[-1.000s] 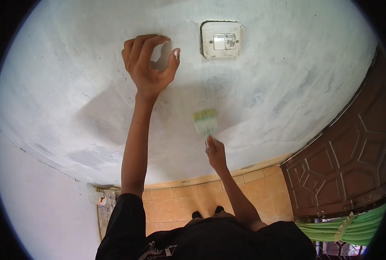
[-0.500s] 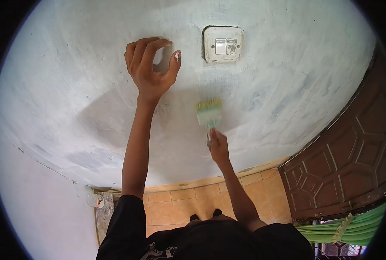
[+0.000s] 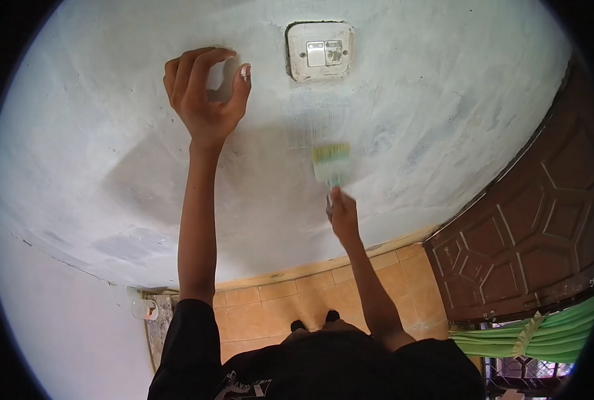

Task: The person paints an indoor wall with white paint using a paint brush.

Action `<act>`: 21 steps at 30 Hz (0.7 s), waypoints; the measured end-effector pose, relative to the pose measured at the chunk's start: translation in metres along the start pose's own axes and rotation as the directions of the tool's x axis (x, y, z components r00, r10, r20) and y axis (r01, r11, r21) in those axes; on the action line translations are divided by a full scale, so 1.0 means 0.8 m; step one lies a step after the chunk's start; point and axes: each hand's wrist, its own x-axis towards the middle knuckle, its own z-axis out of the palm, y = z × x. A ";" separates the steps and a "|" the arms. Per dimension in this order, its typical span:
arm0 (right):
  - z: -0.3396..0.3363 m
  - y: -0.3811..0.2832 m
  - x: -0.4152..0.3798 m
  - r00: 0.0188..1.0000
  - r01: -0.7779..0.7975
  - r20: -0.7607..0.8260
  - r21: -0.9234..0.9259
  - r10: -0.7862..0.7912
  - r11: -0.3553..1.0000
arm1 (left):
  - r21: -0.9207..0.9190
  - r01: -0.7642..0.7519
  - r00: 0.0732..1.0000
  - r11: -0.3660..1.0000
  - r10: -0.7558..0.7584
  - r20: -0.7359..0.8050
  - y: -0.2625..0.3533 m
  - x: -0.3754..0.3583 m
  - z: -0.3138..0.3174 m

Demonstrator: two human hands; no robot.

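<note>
My right hand (image 3: 343, 215) is closed round the handle of a wide paintbrush (image 3: 331, 163), its yellowish bristles pointing up against the pale, patchy wall (image 3: 263, 193). The brush is a little blurred, and a wet-looking streaked patch lies just above it. Higher and to the left, my left hand (image 3: 205, 97) rests its fingertips on the wall, fingers curved and apart, holding nothing. White paint marks the thumb tip. A white light switch (image 3: 320, 52) with two rockers sits right of my left hand and above the brush.
A brown panelled door (image 3: 523, 247) stands on the right, with a green curtain (image 3: 510, 340) below it. Orange tiles (image 3: 297, 285) cover the floor at the wall's foot. At lower left, a clear plastic container (image 3: 145, 309) stands on a worn surface (image 3: 158, 333).
The view has shifted, so the switch and my left hand appear farther left and higher. The brush in my right hand has moved down and right relative to the switch.
</note>
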 end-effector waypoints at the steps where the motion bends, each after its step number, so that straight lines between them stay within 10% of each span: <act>1: -0.006 0.009 -0.021 0.999 -0.050 0.001 -0.015 0.050 0.999 | 0.008 0.004 1.000 1.000 -0.004 -0.004 0.000 -0.001 -0.001; 10: -0.007 -0.109 0.026 0.999 0.048 0.001 -0.063 -0.049 0.997 | 0.020 0.029 0.999 0.999 -0.030 0.015 0.009 0.002 -0.001; 16: -0.039 0.017 -0.009 0.999 0.003 0.036 -0.140 0.002 0.990 | 0.032 0.025 0.999 0.999 -0.026 0.031 0.009 0.003 -0.003; 21: -0.040 -0.046 -0.027 0.999 -0.025 0.034 -0.054 0.027 0.998 | 0.065 0.006 0.999 0.998 -0.009 0.048 0.015 0.007 -0.003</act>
